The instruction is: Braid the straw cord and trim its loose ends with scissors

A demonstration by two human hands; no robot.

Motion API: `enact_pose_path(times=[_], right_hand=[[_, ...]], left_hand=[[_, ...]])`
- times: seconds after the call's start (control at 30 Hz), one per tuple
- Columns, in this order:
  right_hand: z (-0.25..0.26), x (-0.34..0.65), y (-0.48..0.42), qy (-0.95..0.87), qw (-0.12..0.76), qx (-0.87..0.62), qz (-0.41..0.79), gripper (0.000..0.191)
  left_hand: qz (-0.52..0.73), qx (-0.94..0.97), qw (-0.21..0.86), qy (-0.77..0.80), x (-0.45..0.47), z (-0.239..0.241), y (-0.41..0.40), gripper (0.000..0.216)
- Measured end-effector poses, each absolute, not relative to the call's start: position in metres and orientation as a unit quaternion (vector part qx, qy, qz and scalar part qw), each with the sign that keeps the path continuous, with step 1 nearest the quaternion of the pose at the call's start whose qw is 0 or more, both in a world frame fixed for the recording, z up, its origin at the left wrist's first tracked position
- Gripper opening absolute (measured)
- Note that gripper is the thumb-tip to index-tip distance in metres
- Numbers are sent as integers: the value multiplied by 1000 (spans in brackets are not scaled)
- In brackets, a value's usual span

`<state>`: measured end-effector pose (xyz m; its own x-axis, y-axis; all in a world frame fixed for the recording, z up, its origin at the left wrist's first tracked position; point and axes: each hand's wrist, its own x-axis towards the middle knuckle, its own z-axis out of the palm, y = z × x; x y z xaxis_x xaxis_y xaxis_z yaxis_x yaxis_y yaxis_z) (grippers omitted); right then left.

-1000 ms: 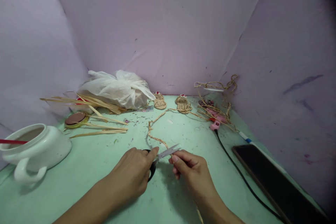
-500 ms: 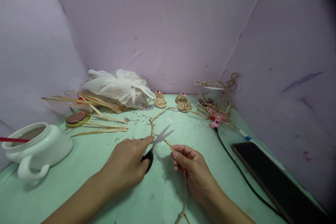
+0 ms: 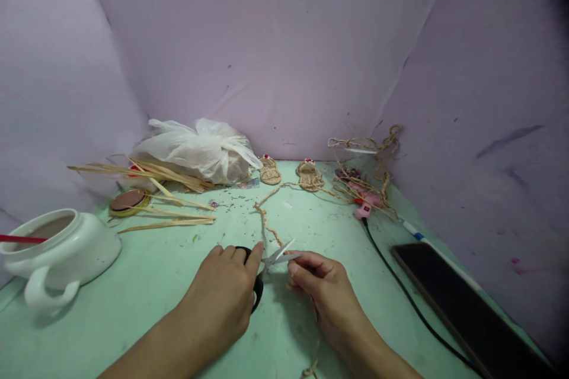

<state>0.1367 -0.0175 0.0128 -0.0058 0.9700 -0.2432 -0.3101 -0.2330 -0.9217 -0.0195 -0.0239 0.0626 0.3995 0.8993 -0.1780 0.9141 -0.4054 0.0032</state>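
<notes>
Head view: left hand (image 3: 222,296) grips the scissors (image 3: 269,263), blades parted around the braided cord (image 3: 267,222). Right hand (image 3: 322,290) apparently pinches the cord beside the blades; a fingertip may get nicked.

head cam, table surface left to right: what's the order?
White pot → round tin → plastic bag → left hand → right hand → pink glue gun → dark phone.
</notes>
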Motion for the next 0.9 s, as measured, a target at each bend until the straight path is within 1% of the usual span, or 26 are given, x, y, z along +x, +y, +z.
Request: enact_pose_path(times=[0.17, 0.33, 0.5, 0.57, 0.63, 0.73, 0.83, 0.9], right_hand=[[13, 138, -18, -427, 507, -511, 548, 6], [13, 139, -20, -434, 511, -501, 548, 8], [12, 139, -20, -436, 526, -487, 545, 6], [12, 138, -19, -405, 538, -486, 557, 5], [12, 137, -18, -354, 548, -485, 582, 12], [15, 137, -17, -272, 551, -481, 626, 21], [19, 136, -16, -216, 542, -479, 656, 23], [20, 136, -16, -207, 530, -477, 670, 24]], left_hand=[[-88, 842, 47, 530, -20, 58, -23, 60], [-81, 846, 49, 525, -24, 51, -22, 64], [-31, 855, 122, 504, -31, 50, -20, 65], [-4, 850, 165, 500, -33, 52, -20, 60], [20, 839, 205, 503, -35, 54, -18, 52], [87, 814, 222, 530, -40, 58, -10, 41], [200, 758, 207, 586, -46, 57, -2, 29], [279, 690, 253, 618, -46, 54, 3, 25]])
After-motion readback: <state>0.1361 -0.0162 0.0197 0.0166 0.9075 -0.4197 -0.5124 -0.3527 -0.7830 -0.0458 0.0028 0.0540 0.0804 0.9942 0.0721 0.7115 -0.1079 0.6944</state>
